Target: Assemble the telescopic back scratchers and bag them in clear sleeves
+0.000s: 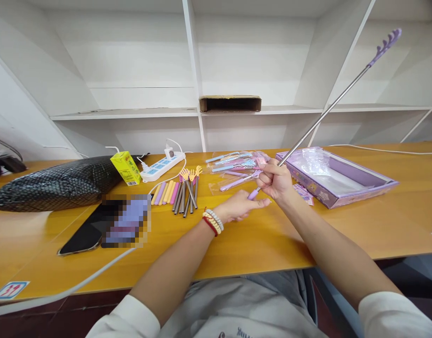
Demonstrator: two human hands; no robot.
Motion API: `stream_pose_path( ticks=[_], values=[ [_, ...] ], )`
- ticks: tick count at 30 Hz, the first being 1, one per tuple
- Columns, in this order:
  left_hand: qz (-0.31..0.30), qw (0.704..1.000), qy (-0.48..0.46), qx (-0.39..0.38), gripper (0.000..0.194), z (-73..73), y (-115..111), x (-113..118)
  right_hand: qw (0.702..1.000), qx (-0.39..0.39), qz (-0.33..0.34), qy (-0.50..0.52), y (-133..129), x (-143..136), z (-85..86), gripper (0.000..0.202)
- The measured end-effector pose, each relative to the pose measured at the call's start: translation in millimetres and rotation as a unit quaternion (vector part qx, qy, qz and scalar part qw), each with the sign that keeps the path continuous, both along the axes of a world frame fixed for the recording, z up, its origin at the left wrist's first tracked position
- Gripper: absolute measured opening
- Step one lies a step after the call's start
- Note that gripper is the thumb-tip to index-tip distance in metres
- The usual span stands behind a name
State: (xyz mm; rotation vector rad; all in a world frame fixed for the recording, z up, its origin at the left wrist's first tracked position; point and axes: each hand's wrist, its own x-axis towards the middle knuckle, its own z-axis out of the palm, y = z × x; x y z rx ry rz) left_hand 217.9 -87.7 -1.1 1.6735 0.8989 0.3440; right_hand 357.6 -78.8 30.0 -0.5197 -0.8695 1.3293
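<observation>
A telescopic back scratcher (325, 112) is stretched out long, its purple claw tilted up to the far right. My left hand (239, 206) grips its purple handle, the thumb pointing right. Just above, my right hand (275, 179) is closed around the metal rod near the handle. Behind my hands lie several bagged back scratchers (233, 164) in blue and purple. To the left is a group of short metal rods with yellow and pink claws (189, 188), beside a row of coloured handles (165, 192).
An open purple box (357, 199) with clear plastic inside stands at right, pink-purple cards (304, 193) beside it. At left are a yellow drink carton (126, 168), a white power strip (163, 165), a black wrapped bundle (61, 183) and a phone (85, 230). A white cable (96, 270) crosses the front left.
</observation>
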Motion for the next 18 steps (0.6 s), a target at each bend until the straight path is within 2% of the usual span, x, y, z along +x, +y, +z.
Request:
stream_pose_path(
  ticks=[3,5,7,8,10,11,13,15,18],
  values=[
    [-0.092,0.982,-0.054,-0.154,0.061,4.1,0.5,-9.4,0.999,0.019,0.035,-0.010,-4.3,5.2,3.0,0.062],
    [-0.123,0.973,-0.065,-0.186,0.061,5.7,2.6,-12.8,0.998,0.030,0.049,-0.008,-4.1,10.1,3.7,0.062],
    [-0.125,0.978,-0.048,-0.162,0.059,6.7,4.8,-12.8,0.998,0.033,0.049,0.000,-0.1,17.0,3.5,0.063],
    [-0.108,0.987,-0.032,-0.117,0.056,6.8,5.6,-11.6,0.999,0.031,0.041,0.005,3.2,21.3,3.2,0.062],
    [-0.041,0.998,0.010,0.044,0.052,5.7,6.2,-7.6,0.999,0.021,0.014,0.020,11.3,30.8,2.3,0.061],
    [0.004,0.989,0.035,0.141,0.051,4.5,6.0,-5.2,0.999,0.013,-0.003,0.030,15.5,35.6,1.8,0.060],
    [0.081,0.947,0.086,0.299,0.047,1.1,5.2,-1.1,0.998,0.001,-0.036,0.057,22.6,43.9,0.9,0.057],
    [0.123,0.908,0.132,0.378,0.046,-2.7,4.5,1.1,0.995,-0.003,-0.062,0.080,26.9,49.6,0.2,0.055],
    [0.130,0.877,0.174,0.429,0.051,-7.0,5.9,0.1,0.992,-0.008,-0.078,0.096,29.8,53.0,-0.9,0.053]
  ],
)
